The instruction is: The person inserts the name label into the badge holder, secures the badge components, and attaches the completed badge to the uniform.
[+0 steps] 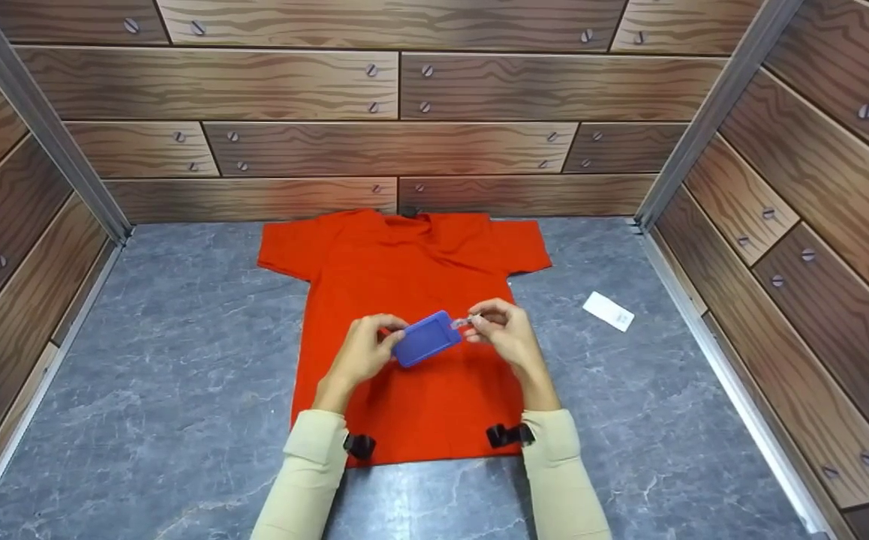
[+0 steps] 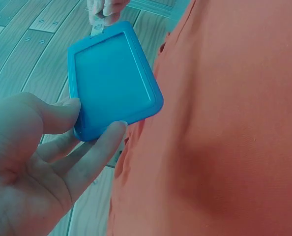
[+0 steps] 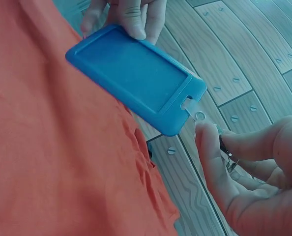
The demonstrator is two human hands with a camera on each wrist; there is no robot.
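A blue badge holder [image 1: 427,339] is held up over a red T-shirt [image 1: 412,412], tilted with its slotted end toward the right. My left hand [image 1: 365,346] pinches its lower left corner between thumb and fingers; the left wrist view shows the thumb on the near edge and fingertips behind the holder [image 2: 111,78]. At the slotted end, a clear strap with a snap [image 3: 199,115] runs through the slot. My right hand [image 1: 508,334] pinches a small metal clip [image 3: 230,162] on that strap, partly hidden by the fingers.
The shirt lies spread on a grey marbled tabletop [image 1: 202,360], collar toward the back wall. A white card [image 1: 608,311] lies to the right of the shirt. Wood-patterned walls [image 1: 404,90] enclose the back and both sides.
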